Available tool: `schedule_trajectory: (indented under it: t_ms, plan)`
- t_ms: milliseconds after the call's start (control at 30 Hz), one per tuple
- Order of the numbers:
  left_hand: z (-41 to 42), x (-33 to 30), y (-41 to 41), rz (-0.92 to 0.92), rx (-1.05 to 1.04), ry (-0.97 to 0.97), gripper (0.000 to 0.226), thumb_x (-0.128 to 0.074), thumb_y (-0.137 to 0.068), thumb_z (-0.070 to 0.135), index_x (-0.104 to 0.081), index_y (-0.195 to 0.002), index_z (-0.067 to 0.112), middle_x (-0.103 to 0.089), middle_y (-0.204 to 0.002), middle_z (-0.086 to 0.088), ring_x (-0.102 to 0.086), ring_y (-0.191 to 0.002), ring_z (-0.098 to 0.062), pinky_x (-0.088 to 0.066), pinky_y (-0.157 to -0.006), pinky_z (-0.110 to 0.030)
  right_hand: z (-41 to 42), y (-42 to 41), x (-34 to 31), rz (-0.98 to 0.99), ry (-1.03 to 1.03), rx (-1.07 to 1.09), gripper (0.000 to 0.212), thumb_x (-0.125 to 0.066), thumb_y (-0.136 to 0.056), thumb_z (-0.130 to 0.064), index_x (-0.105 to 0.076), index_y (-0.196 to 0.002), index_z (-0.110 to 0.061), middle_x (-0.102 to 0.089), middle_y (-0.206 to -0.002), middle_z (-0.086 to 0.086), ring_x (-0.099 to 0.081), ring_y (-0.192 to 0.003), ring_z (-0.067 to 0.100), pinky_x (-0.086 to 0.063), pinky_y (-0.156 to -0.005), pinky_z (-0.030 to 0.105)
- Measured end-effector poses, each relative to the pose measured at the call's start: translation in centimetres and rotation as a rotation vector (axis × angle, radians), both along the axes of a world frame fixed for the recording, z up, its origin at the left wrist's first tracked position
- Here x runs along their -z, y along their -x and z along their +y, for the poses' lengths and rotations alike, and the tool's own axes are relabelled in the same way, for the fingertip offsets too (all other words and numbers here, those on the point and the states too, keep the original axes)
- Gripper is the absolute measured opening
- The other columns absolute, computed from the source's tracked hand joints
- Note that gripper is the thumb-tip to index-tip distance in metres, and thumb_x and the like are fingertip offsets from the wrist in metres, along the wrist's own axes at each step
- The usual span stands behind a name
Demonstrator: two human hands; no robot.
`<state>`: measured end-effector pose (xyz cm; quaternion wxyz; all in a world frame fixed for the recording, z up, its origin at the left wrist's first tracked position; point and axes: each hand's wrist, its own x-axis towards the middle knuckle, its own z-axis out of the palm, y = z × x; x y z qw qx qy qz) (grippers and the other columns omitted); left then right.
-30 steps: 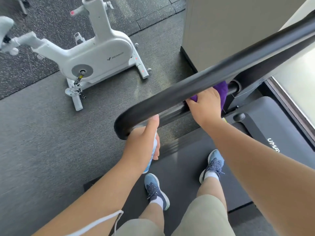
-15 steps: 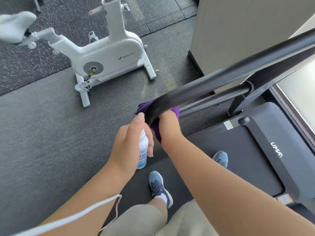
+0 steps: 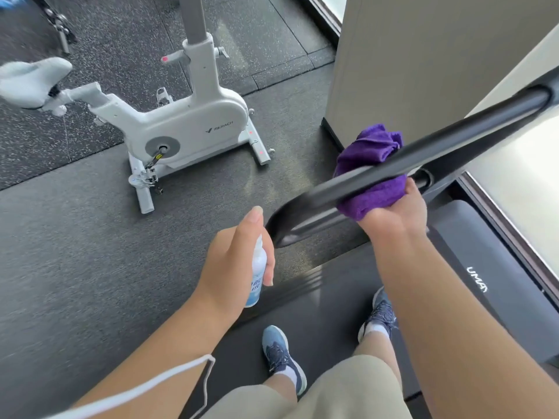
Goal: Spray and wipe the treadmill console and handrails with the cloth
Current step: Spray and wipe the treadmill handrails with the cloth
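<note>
handrail (image 3: 423, 158) hides cloth (image 3: 370, 146) middle, floor blurred

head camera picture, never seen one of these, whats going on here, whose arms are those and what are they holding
The picture comes from a camera worn on a person's head, looking forward and down, so the two bare arms are the wearer's own. The person stands on a treadmill belt; their blue shoes show at the bottom.

The long black bar crossing the picture is the treadmill's handrail. The right hand grips a bunched purple cloth wrapped around that rail, which looks like wiping. The left hand holds a small white spray bottle upright beside the rail's end, forefinger raised over the top.

On the dark gym floor to the left stands a white exercise bike; nobody touches it. The beige wall rises behind the rail. The treadmill's console is not in view.
</note>
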<state>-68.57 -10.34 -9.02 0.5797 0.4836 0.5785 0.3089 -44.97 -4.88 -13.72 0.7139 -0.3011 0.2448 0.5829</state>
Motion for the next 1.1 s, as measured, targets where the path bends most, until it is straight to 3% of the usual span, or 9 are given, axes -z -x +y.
schedule_trajectory:
  t_ms: [67,167,400,500,567,633,767,933,1100]
  plan:
    - [0.0,0.1,0.1,-0.009,-0.02,0.005,0.084,-0.04,-0.083,0.072,-0.053,-0.06,-0.008,-0.054,-0.051,-0.024,-0.054,-0.053,-0.025,-0.046,-0.071,-0.041,-0.8,3.1,0.0,-0.036,-0.027,-0.155,0.045,-0.041,-0.109,-0.043,-0.068,-0.13,-0.014,-0.077,-0.093,0.008,-0.074,-0.081,0.027,-0.064,-0.081,0.045]
    - [-0.1,0.3,-0.2,-0.028,-0.053,0.015,0.085,-0.041,-0.083,0.072,-0.053,-0.06,-0.009,-0.054,-0.05,-0.025,-0.053,-0.053,-0.025,-0.046,-0.069,-0.04,-2.2,7.5,0.5,-0.056,-0.123,-0.332,0.051,-0.034,-0.109,-0.042,-0.063,-0.139,-0.012,-0.072,-0.125,0.016,-0.073,-0.105,0.033,-0.048,-0.109,0.048]
    - [-0.4,-0.5,-1.8,-0.004,-0.04,0.039,0.084,-0.04,-0.082,0.073,-0.053,-0.057,-0.006,-0.054,-0.051,-0.023,-0.055,-0.053,-0.026,-0.047,-0.071,-0.042,-1.6,9.1,3.7,-0.319,0.054,-0.625,0.059,-0.065,-0.091,-0.041,-0.062,-0.141,-0.009,-0.067,-0.138,0.019,-0.062,-0.131,0.035,-0.04,-0.119,0.052]
    - [-0.1,-1.3,-3.0,0.007,-0.02,0.049,0.086,-0.04,-0.083,0.074,-0.052,-0.058,-0.007,-0.054,-0.05,-0.022,-0.055,-0.053,-0.026,-0.047,-0.071,-0.042,-2.3,7.7,2.6,-0.222,0.111,-0.577,0.048,-0.058,-0.1,-0.045,-0.07,-0.134,-0.012,-0.068,-0.135,0.02,-0.063,-0.129,0.037,-0.044,-0.115,0.054]
    - [0.3,-2.0,-4.2,-0.003,0.01,0.047,0.085,-0.04,-0.089,0.069,-0.05,-0.058,-0.009,-0.053,-0.05,-0.022,-0.055,-0.053,-0.025,-0.049,-0.071,-0.041,-4.1,6.2,1.6,-0.116,0.145,-0.423,0.03,-0.056,-0.105,-0.042,-0.082,-0.102,-0.028,-0.08,-0.106,0.015,-0.07,-0.109,0.035,-0.053,-0.095,0.051]
    - [0.8,-2.8,-5.6,-0.006,0.043,0.045,0.084,-0.038,-0.096,0.064,-0.049,-0.057,-0.01,-0.054,-0.05,-0.022,-0.056,-0.052,-0.025,-0.049,-0.07,-0.039,-6.5,4.5,0.7,-0.106,0.259,-0.28,0.019,-0.067,-0.097,-0.047,-0.076,-0.099,-0.03,-0.081,-0.089,0.012,-0.071,-0.098,0.033,-0.055,-0.086,0.05]
    - [1.2,-4.3,-8.6,-0.01,0.125,0.071,0.083,-0.038,-0.108,0.055,-0.05,-0.062,-0.013,-0.056,-0.05,-0.019,-0.057,-0.052,-0.025,-0.047,-0.07,-0.036,-10.8,0.8,-1.4,-0.228,0.345,-0.195,0.07,-0.086,-0.07,-0.053,-0.07,-0.128,-0.017,-0.077,-0.118,0.016,-0.071,-0.114,0.039,-0.052,-0.105,0.054]
    - [0.3,-5.2,-11.6,0.003,0.299,0.106,0.08,-0.04,-0.106,0.055,-0.049,-0.065,-0.013,-0.057,-0.051,-0.018,-0.058,-0.051,-0.024,-0.044,-0.068,-0.035,-14.4,-4.1,-4.6,-0.282,0.3,0.036,0.066,-0.089,-0.071,-0.036,-0.068,-0.131,-0.018,-0.075,-0.124,0.014,-0.07,-0.118,0.038,-0.052,-0.105,0.059]
    - [-1.6,-5.0,-14.9,0.008,0.422,0.174,0.074,-0.041,-0.106,0.054,-0.052,-0.055,0.002,-0.054,-0.049,-0.014,-0.057,-0.046,-0.025,-0.047,-0.067,-0.035,-17.2,-6.3,-6.9,-0.192,0.222,0.191,0.026,-0.086,-0.081,-0.027,-0.074,-0.102,-0.016,-0.077,-0.12,0.012,-0.07,-0.118,0.035,-0.047,-0.112,0.058]
